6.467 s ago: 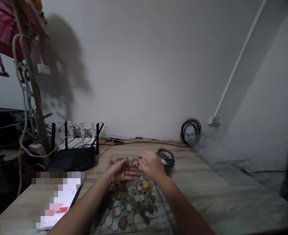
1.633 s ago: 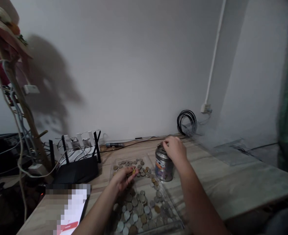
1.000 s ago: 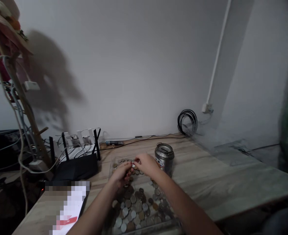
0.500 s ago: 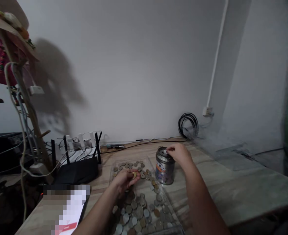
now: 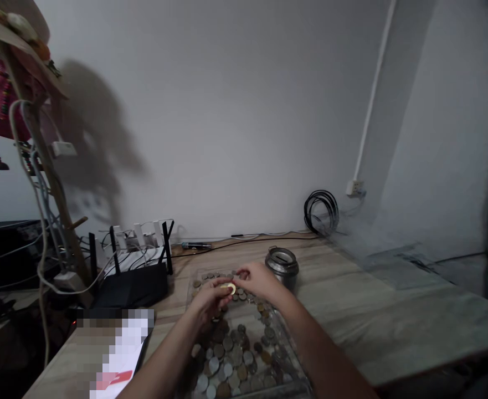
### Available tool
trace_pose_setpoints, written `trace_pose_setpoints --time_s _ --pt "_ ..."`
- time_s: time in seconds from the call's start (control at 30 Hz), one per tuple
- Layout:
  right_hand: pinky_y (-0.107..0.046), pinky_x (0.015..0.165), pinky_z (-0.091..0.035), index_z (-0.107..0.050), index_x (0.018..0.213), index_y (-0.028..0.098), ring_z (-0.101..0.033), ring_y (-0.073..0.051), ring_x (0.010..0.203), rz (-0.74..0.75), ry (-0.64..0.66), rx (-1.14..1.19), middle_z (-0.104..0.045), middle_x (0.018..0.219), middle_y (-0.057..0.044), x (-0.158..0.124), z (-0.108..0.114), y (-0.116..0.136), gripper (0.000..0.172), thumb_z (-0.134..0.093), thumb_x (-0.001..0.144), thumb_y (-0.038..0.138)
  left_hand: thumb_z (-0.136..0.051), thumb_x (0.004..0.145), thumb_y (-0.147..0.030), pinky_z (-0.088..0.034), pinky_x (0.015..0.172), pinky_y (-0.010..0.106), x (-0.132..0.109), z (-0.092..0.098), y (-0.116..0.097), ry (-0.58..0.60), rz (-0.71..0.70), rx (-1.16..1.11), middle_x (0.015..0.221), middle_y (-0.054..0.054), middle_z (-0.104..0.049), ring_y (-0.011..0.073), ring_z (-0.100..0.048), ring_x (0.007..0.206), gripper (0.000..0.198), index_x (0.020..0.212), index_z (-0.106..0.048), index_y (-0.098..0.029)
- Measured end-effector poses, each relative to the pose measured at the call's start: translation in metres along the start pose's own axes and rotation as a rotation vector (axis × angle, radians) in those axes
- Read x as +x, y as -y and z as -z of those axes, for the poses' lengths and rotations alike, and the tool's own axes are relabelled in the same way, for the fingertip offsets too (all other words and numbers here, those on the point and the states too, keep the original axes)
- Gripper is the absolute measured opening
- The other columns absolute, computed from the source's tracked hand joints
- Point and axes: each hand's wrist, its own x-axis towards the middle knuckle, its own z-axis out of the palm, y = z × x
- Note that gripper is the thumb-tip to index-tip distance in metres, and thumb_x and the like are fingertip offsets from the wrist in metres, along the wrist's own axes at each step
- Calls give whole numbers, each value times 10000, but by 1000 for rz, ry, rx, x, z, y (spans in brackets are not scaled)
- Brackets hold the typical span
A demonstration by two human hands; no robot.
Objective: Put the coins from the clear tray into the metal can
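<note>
My left hand (image 5: 211, 299) is closed around a gold-coloured coin (image 5: 231, 288), pinched at its fingertips. My right hand (image 5: 258, 281) meets it there, with thumb and fingers bent at the edge of the same coin. Both are above a clear plastic tray (image 5: 290, 339), where many silver and brass coins (image 5: 236, 354) lie scattered and heaped. Just behind my right hand stands a round metal tin (image 5: 282, 260) with a slot in its lid. My right hand and wrist hide the lower part of the tin.
Left of the tray are a black router (image 5: 131, 287) with upright antennas and a blurred-out phone-like screen (image 5: 123, 349). A coil of black cable (image 5: 320, 211) leans on the wall at the back. Wood-patterned tabletop (image 5: 376, 321) extends to the right.
My right hand has left the tin's lid and moved left and down to the coin in my left hand. The slot in the lid now shows. My left hand stays over the tray.
</note>
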Motion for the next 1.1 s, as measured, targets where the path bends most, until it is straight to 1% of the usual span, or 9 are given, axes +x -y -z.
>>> trace_pose_setpoints --time_s 0.1,0.17,0.27,0.37,0.43,0.67,0.77,0.87,1.1 --pt "-193 481 -333 -673 754 162 -543 -116 563 -6 161 98 -651 653 -31 6 -25 -6 238 -554 677 353 -630 654 -44 -458 491 125 0 0 -1 12 -14 -6 678 63 -630 82 -599 535 209 858 -595 -76" --pt "-190 489 -343 -668 716 151 -547 -114 565 -18 140 147 -652 644 -33 9 -29 -7 194 -551 675 300 -599 697 -90 -466 505 124 -1 -1 -1 42 9 -3 698 80 -636 98 -615 584 150 846 -597 -70" --pt "-201 532 -367 -666 731 162 -556 -121 593 -35 -143 130 -657 670 -35 9 -15 -4 180 -526 693 267 -503 756 -108 -486 522 143 -3 -3 -2 38 98 3 743 105 -645 122 -632 639 156 887 -573 -61" --pt "-222 578 -375 -663 847 207 -567 -138 659 -84 -511 -10 -667 761 -36 4 20 -8 247 -464 750 316 -444 709 2 -501 547 159 -4 -5 -3 14 169 -1 797 117 -645 139 -644 695 261 952 -527 -46" --pt "-236 592 -367 -664 860 229 -571 -156 718 -176 -630 -154 -667 818 -36 -2 45 -19 250 -461 747 322 -434 687 32 -501 532 155 -4 -6 -3 5 170 -1 827 120 -643 148 -646 729 321 992 -498 -49" --pt "-245 542 -337 -688 711 235 -572 -169 695 -448 -363 -310 -671 777 -29 -12 76 -54 179 -523 646 252 -426 743 -26 -493 481 170 -2 -3 -2 9 156 -10 896 128 -635 164 -646 734 330 1068 -444 -82" --pt "-261 593 -357 -683 785 232 -561 -190 776 -378 -471 -351 -662 830 -41 -13 74 -41 208 -508 685 283 -410 786 -111 -501 527 197 0 0 -3 39 205 -83 874 147 -634 180 -646 743 298 1079 -441 -67" --pt "-257 704 -369 -655 890 216 -534 -173 863 -138 -622 -305 -643 894 -50 -11 62 -18 255 -445 761 279 -368 839 -271 -502 577 235 2 3 -3 65 231 -179 894 171 -628 203 -640 779 329 1092 -430 -70" --pt "-228 644 -343 -678 842 236 -550 -153 762 264 122 -254 -654 792 -29 -4 -12 16 207 -548 715 336 -348 826 -463 -475 615 294 3 7 -3 202 157 -273 784 121 -639 186 -630 663 438 1046 -468 -105"
